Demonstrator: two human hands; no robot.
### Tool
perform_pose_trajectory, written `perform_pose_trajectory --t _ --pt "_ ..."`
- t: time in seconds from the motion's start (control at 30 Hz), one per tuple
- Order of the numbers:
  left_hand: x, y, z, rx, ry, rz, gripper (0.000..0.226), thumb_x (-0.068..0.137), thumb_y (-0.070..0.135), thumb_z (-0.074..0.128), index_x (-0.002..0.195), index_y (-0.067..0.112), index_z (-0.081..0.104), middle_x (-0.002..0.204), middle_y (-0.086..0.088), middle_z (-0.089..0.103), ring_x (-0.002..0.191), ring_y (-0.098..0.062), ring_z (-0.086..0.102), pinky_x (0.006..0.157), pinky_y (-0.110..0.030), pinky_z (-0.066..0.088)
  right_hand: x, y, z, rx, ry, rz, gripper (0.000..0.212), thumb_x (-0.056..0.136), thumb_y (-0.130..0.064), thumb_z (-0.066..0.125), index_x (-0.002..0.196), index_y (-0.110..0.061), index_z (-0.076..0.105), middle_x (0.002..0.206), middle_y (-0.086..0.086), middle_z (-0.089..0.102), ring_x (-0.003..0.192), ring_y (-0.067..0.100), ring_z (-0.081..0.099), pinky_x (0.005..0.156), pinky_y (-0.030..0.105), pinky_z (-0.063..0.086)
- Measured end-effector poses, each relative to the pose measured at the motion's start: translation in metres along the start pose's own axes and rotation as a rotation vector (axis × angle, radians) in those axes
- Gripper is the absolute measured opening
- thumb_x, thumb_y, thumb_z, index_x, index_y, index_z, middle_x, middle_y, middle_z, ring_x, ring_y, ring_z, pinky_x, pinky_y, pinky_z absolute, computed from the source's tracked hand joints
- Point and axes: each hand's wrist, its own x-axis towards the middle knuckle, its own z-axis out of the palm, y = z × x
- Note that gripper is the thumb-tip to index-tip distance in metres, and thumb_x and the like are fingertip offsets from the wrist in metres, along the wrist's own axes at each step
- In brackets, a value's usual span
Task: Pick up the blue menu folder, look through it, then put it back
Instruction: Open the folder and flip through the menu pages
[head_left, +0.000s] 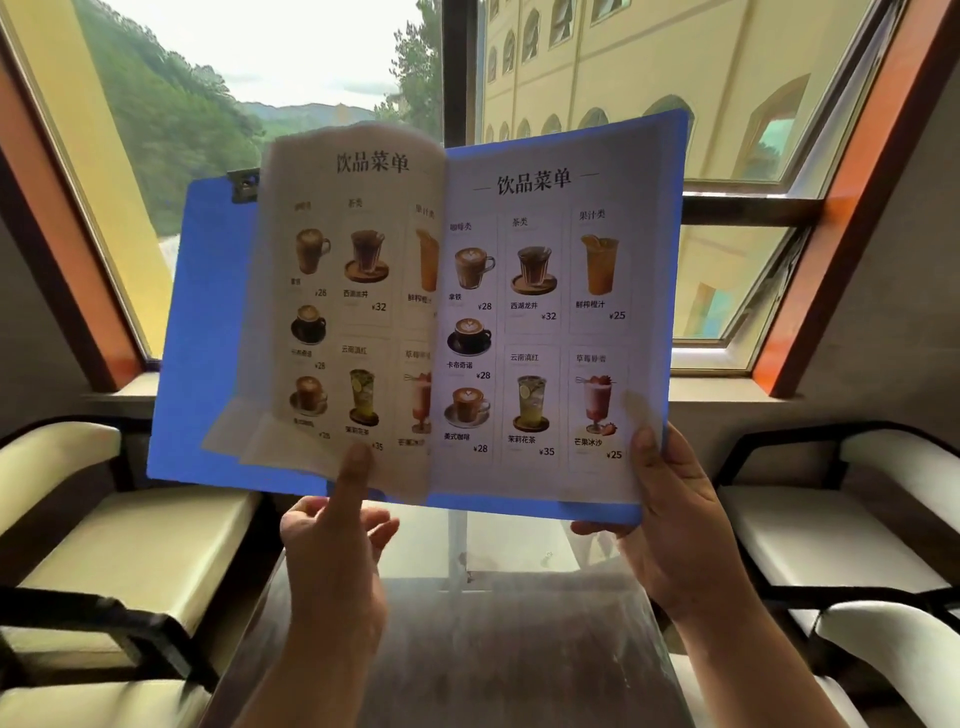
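Note:
The blue menu folder (208, 322) is held up open in front of the window, above the table. Both visible pages show pictures of drinks with prices. A page (358, 291) on the left side stands lifted and blurred, partway through a turn. My left hand (332, 545) is under the folder's bottom edge, its index finger pressed against the foot of that lifted page. My right hand (670, 514) grips the folder's lower right corner, thumb on the page and fingers behind the cover. A black clip (244, 184) sits at the top of the left cover.
A glass-topped table (498, 634) lies directly below the folder. Cream-cushioned chairs with dark frames stand on the left (140, 545) and on the right (831, 540). A big window with orange side frames fills the wall behind.

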Motion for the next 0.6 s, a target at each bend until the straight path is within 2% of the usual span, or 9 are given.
perform_pose_trajectory --t 0.07,0.17,0.23,0.3,0.37,0.5,0.6 --pt "0.007 0.005 -0.002 -0.068 -0.023 -0.046 0.082 0.062 0.053 0.091 0.126 0.013 0.058 0.103 -0.006 0.076 0.088 -0.022 0.071 0.077 -0.037 0.053 -0.001 0.0 -0.002 -0.004 -0.002 -0.001 0.044 0.095 -0.046 0.062 0.134 -0.026 0.068 0.118 0.016 0.074 0.104 0.045 0.074 0.056 0.048 0.067" --pt "0.012 0.013 -0.007 -0.127 -0.083 -0.033 0.076 0.077 0.041 0.082 0.145 0.017 0.057 0.112 0.001 0.084 0.104 -0.023 0.081 0.077 -0.033 0.059 -0.003 -0.001 -0.005 -0.002 -0.005 -0.007 0.044 0.098 -0.044 0.059 0.137 -0.025 0.065 0.119 0.016 0.074 0.106 0.046 0.073 0.058 0.049 0.068" --pt "0.016 0.016 -0.014 -0.176 -0.127 -0.045 0.057 0.088 0.035 0.077 0.141 0.023 0.061 0.114 0.002 0.085 0.103 -0.019 0.082 0.071 -0.028 0.064 -0.003 -0.002 -0.006 0.0 0.007 -0.012 0.043 0.101 -0.042 0.057 0.139 -0.022 0.063 0.121 0.018 0.072 0.106 0.046 0.073 0.058 0.049 0.068" --pt "0.019 0.017 -0.019 -0.181 -0.188 -0.056 0.035 0.097 0.03 0.07 0.132 0.03 0.067 0.115 0.003 0.084 0.104 -0.018 0.082 0.071 -0.029 0.066 -0.002 -0.003 -0.007 0.003 0.019 -0.013 0.037 0.106 -0.036 0.052 0.139 -0.021 0.063 0.12 0.018 0.073 0.104 0.045 0.074 0.057 0.048 0.068" --pt "0.023 0.018 -0.024 -0.185 -0.223 -0.076 0.025 0.1 0.026 0.067 0.123 0.033 0.069 0.116 0.003 0.084 0.103 -0.017 0.082 0.07 -0.031 0.068 -0.001 -0.004 -0.008 -0.003 0.025 -0.014 0.034 0.107 -0.034 0.048 0.134 -0.025 0.067 0.116 0.015 0.075 0.102 0.042 0.075 0.056 0.047 0.068" --pt "0.028 0.022 -0.033 -0.179 -0.3 -0.085 0.024 0.101 0.023 0.065 0.122 0.031 0.071 0.122 -0.002 0.083 0.108 -0.022 0.081 0.073 -0.035 0.068 0.001 -0.008 -0.006 -0.014 0.014 -0.017 0.032 0.104 -0.038 0.052 0.129 -0.029 0.071 0.116 0.011 0.076 0.104 0.041 0.075 0.057 0.046 0.068" --pt "0.029 0.024 -0.038 -0.173 -0.336 -0.063 0.038 0.1 0.018 0.064 0.137 0.023 0.065 0.127 -0.004 0.081 0.111 -0.026 0.08 0.076 -0.038 0.068 0.0 -0.012 -0.005 -0.024 0.015 0.003 0.04 0.094 -0.048 0.063 0.129 -0.031 0.071 0.117 0.013 0.075 0.105 0.041 0.075 0.057 0.046 0.068"
